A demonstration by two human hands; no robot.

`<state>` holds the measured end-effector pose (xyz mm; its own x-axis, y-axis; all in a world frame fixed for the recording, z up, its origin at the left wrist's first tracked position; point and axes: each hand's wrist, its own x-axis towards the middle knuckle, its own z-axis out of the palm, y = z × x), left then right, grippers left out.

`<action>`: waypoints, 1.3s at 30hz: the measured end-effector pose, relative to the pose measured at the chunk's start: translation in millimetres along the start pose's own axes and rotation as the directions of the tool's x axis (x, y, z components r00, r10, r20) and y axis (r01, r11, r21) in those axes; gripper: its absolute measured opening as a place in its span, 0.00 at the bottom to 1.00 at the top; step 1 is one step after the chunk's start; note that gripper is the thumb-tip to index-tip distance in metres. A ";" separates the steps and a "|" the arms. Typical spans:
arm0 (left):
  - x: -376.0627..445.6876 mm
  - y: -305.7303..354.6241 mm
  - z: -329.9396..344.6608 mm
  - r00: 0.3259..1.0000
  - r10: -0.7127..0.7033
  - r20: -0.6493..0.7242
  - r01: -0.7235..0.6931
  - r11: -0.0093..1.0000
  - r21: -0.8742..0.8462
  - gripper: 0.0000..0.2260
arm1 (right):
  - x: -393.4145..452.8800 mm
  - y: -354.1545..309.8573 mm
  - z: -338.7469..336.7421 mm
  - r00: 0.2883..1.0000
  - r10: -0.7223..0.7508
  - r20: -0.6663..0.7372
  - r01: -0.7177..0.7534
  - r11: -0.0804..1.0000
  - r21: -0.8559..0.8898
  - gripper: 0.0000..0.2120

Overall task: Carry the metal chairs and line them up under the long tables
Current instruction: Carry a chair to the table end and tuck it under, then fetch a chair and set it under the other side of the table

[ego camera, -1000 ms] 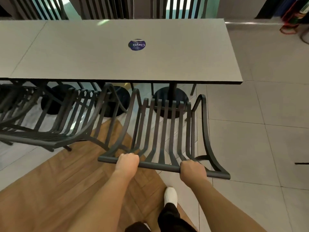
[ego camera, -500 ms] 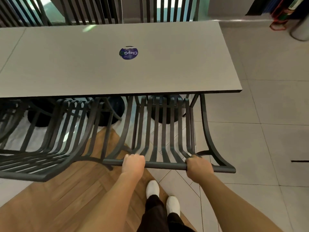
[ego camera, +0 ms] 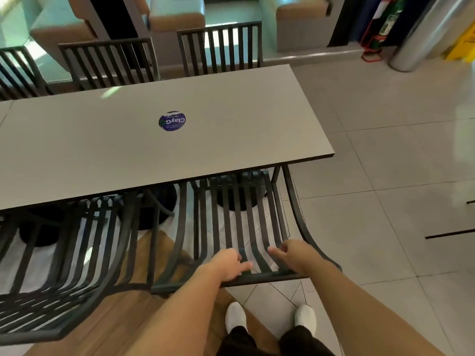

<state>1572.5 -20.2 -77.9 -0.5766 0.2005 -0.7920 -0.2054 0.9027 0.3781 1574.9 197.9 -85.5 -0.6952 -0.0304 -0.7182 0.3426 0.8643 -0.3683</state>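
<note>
- At the near edge of the grey surface (ego camera: pixel 231 104), a black slatted metal chair (ego camera: pixel 246 219) is sitting with its seat tucked under the top and its back rail toward the person.
- The left hand (ego camera: pixel 227 264) is resting over the chair's back rail, fingers loosely extended toward the slats, not wrapping the bar.
- The right hand (ego camera: pixel 295 255) is hovering just above the rail near the right corner, fingers relaxed and slightly curled, gripping nothing.
- A 2nd chair (ego camera: pixel 77 255) is standing just beside the 1st on its left, also pushed under the surface.
- On the far side, 2 more chair backs (ego camera: pixel 221 47) are showing above the surface edge.
- A round blue sticker (ego camera: pixel 172 121) is lying on the top near its middle.
- Black pedestal bases (ego camera: pixel 239 196) are showing through the slats.
- The person's white shoes (ego camera: pixel 235 317) are standing behind the chair, where wood flooring is meeting pale tile.
- A steel column (ego camera: pixel 421 34) is standing at the upper right.
</note>
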 end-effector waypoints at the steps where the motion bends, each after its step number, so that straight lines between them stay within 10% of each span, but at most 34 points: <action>1: 3.1 13.1 -2.8 0.999 -0.001 -0.042 0.000 1.000 -0.016 0.21 | 0.9 3.4 -9.3 0.999 0.008 -0.041 -0.008 1.000 -0.011 0.26; 25: 137.1 420.8 43.9 0.945 -0.021 -0.328 -0.066 0.965 -0.254 0.09 | 64.9 298.5 -330.4 0.988 -0.030 -0.153 0.011 0.992 -0.126 0.22; 39: 294.7 516.3 -94.9 0.859 -0.159 -0.488 0.074 0.979 -0.188 0.11 | 225.6 277.3 -495.7 0.986 -0.118 -0.115 0.097 0.981 -0.170 0.21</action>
<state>1221.5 468.9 -70.7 -0.8480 -0.1566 -0.5063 -0.3926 0.8274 0.4016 1199.9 679.6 -57.0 -0.7986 -0.0740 -0.5972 0.1610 0.9300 -0.3306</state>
